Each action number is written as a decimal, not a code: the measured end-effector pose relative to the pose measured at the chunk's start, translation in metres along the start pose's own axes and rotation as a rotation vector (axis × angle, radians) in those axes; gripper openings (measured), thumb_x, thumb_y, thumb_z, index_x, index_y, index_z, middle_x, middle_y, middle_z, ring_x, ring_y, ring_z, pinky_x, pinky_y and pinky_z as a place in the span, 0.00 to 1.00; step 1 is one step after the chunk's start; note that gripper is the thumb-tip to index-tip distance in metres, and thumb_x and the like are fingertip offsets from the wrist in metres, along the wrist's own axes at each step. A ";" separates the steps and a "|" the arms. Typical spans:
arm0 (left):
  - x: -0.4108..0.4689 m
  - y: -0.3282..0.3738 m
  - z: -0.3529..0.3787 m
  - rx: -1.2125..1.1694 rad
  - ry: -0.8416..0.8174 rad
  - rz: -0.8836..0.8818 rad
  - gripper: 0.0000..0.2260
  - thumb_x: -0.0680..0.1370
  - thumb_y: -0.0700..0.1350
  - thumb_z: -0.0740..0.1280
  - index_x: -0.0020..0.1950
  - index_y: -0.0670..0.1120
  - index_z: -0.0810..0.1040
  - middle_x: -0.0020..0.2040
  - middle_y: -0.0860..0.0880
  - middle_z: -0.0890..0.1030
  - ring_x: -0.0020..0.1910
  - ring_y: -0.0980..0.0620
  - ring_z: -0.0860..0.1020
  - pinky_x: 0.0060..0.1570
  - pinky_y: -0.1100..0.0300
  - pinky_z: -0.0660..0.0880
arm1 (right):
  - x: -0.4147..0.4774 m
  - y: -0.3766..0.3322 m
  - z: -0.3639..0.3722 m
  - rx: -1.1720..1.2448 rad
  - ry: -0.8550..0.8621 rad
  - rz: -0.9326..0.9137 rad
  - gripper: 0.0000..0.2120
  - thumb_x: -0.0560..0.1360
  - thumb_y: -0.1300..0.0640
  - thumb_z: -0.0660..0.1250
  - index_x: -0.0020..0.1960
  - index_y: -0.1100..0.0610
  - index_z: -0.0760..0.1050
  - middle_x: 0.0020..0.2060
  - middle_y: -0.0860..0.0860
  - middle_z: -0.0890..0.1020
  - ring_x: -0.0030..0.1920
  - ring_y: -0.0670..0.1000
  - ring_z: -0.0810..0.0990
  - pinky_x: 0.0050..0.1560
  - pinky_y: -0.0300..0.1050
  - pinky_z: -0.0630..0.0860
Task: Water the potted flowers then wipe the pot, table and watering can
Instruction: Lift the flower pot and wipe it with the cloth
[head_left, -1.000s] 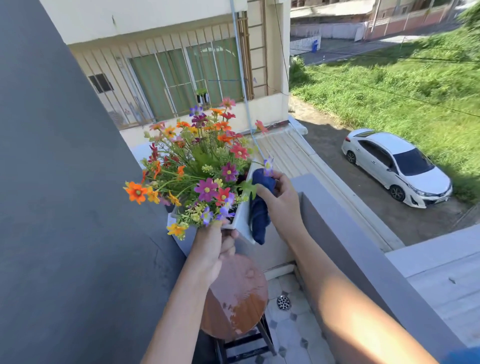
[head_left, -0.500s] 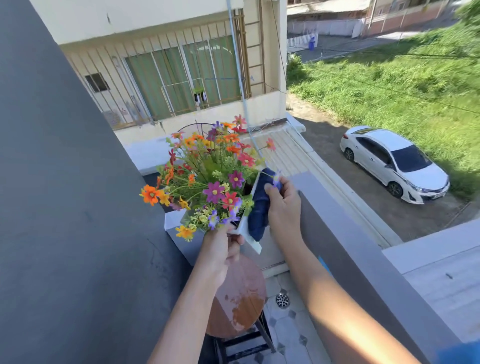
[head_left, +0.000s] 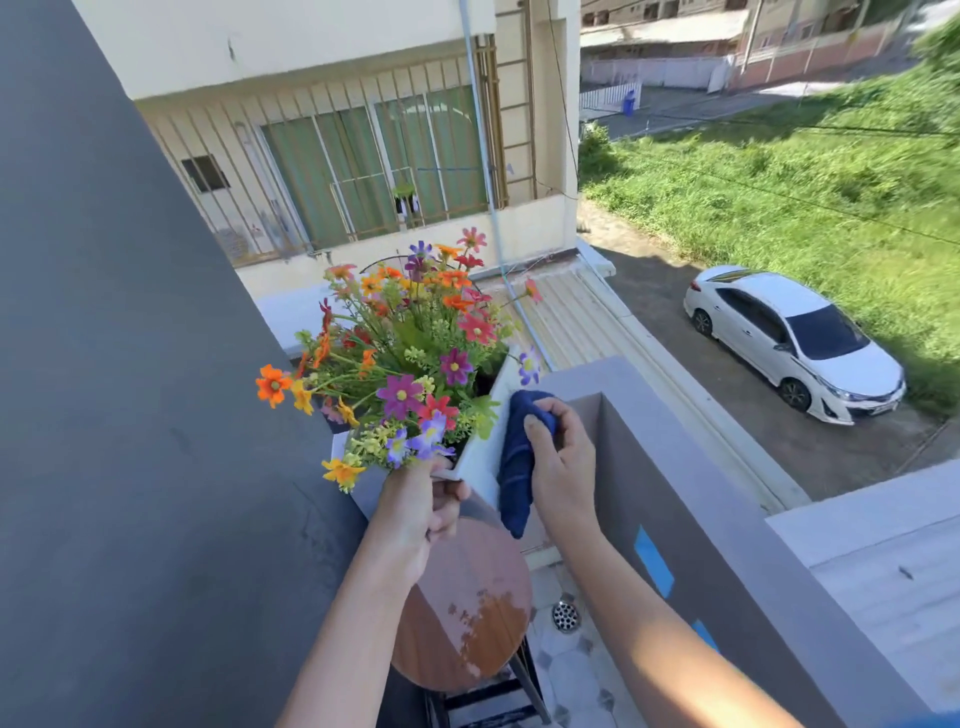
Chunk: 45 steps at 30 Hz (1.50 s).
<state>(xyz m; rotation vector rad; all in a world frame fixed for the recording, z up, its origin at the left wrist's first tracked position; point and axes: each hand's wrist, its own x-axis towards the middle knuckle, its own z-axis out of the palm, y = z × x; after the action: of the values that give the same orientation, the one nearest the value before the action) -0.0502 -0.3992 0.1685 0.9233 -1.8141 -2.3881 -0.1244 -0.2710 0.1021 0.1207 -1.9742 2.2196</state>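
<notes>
Pot's dropped lower-centre since before | left hand (head_left: 415, 512) fingers grip white rectangular pot (head_left: 480, 452) of colourful flowers (head_left: 410, 353) | right hand (head_left: 563, 467) fingers pinch dark-blue cloth (head_left: 517, 457) on its side | round wooden desk (head_left: 467, 613) looks wet, unwiped.

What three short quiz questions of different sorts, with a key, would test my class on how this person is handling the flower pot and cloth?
1. True or false: the white pot stands on the round table.
2. Which hand presses the blue cloth on the pot's side? A) left B) right
3. Fill in: the left hand grips the pot's near ____.

Key
1. False: the pot is held up, above the table.
2. B, the right hand.
3. Corner, just under the flowers.
</notes>
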 end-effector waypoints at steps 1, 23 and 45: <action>-0.001 0.000 -0.001 0.004 -0.011 0.001 0.10 0.80 0.39 0.52 0.42 0.44 0.68 0.28 0.45 0.75 0.15 0.55 0.58 0.18 0.70 0.56 | 0.008 -0.004 -0.002 -0.001 0.002 -0.015 0.06 0.80 0.60 0.65 0.55 0.53 0.77 0.48 0.43 0.82 0.48 0.44 0.78 0.51 0.47 0.74; 0.000 -0.008 -0.030 -0.038 0.071 -0.025 0.10 0.81 0.38 0.52 0.42 0.43 0.68 0.28 0.42 0.73 0.16 0.56 0.58 0.18 0.67 0.54 | 0.017 -0.004 0.010 0.009 -0.119 0.004 0.07 0.80 0.60 0.65 0.53 0.50 0.79 0.47 0.42 0.83 0.47 0.42 0.79 0.47 0.39 0.74; 0.127 -0.019 -0.097 -0.146 0.165 -0.064 0.15 0.80 0.37 0.53 0.35 0.44 0.69 0.27 0.45 0.75 0.19 0.55 0.64 0.22 0.64 0.56 | -0.082 0.246 0.155 -0.699 -0.797 0.247 0.12 0.74 0.60 0.62 0.54 0.57 0.81 0.51 0.56 0.79 0.50 0.59 0.79 0.44 0.45 0.68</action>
<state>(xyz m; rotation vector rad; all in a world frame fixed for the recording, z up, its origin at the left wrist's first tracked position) -0.1047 -0.5213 0.0796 1.1397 -1.5550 -2.3617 -0.0956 -0.4575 -0.1337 0.7964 -3.2090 1.5524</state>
